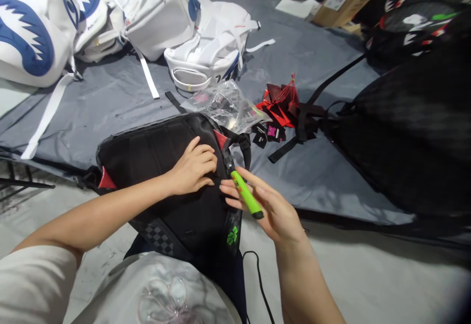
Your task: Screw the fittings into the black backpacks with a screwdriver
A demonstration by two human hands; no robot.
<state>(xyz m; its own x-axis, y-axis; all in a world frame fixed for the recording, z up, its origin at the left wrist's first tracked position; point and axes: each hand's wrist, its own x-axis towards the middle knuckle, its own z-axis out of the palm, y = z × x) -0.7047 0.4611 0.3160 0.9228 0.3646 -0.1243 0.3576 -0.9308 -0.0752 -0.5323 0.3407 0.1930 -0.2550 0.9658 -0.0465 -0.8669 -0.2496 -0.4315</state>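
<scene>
Here the left hand (193,167) lies flat, fingers spread, on a black bag (162,186) at the edge of the grey tabletop (110,103). The right hand (270,208) has its grip closed on a green pen (246,195) just beside the bag's zipper. The pen's tip is hard to make out. The bag's bottom is hidden by the person's lap.

Bag workshop — piled backpacks (55,24), loose tags (279,105)
</scene>
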